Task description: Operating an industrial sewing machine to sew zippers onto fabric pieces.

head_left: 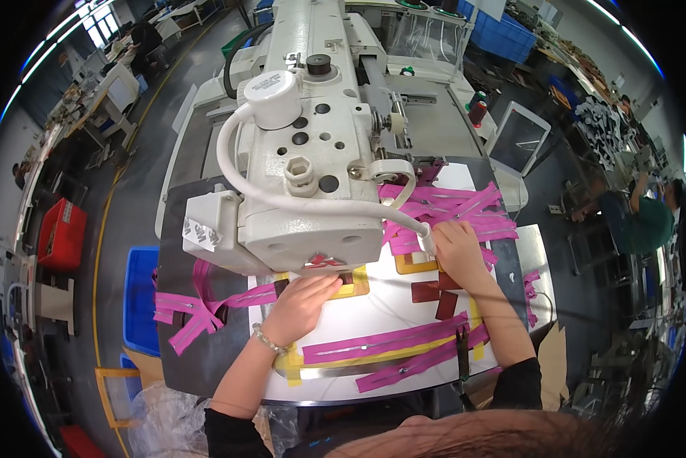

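Both hands in close at the bulky white metal sewing machine, magenta fabric zips with metal teeth all around!
Zips heaped right, trailing left, stretched across the front: a dragging right forearm could pull those askew. Left hand and right hand work at flat yellow rectangular frames, fingertips too obscured to tell clamped from apart; one careless nudge could scatter the loose dark-red rectangular pieces.

Your left forearm slants forward and inward, your left hand palm-down, fingers close together; your right forearm also slants inward, your right hand farther forward, fingers bent.
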### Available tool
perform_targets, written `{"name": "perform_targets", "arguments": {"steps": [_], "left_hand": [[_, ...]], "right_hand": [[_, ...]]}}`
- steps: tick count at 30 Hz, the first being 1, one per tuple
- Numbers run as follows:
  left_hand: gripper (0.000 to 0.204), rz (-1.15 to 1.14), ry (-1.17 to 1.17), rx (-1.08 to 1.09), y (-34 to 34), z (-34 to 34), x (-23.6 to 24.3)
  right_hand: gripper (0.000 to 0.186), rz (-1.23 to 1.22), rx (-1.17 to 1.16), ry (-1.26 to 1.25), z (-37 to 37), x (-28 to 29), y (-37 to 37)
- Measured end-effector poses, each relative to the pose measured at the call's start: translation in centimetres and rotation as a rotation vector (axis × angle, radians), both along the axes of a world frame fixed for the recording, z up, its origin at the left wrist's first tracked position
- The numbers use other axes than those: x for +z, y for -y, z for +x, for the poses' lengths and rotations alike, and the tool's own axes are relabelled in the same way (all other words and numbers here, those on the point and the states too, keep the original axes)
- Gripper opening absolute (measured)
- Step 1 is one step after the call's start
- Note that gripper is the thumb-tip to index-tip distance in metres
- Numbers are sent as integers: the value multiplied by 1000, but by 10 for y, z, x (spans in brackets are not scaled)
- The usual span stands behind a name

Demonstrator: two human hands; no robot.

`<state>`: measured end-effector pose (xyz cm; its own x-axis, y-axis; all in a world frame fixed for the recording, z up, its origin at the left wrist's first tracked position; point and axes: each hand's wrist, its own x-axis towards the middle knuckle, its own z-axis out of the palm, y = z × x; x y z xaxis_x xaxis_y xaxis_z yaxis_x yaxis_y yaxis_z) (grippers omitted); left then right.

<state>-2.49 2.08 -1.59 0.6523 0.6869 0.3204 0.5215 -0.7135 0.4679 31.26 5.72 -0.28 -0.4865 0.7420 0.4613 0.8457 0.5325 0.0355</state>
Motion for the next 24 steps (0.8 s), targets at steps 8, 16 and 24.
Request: {"name": "perform_targets", "arguments": {"steps": [8,16,24], "left_hand": [[41,49,14,-4,-1,3,1],[42,-44,38,-9,-1,0,-4],[40,-53,67,-14,-2,0,-3]], "right_hand": [[11,-23,45,-33,1,13,-1],[11,-263,147,-241,-49,24,21],[12,-253,143,-117,-73,1,19]]}}
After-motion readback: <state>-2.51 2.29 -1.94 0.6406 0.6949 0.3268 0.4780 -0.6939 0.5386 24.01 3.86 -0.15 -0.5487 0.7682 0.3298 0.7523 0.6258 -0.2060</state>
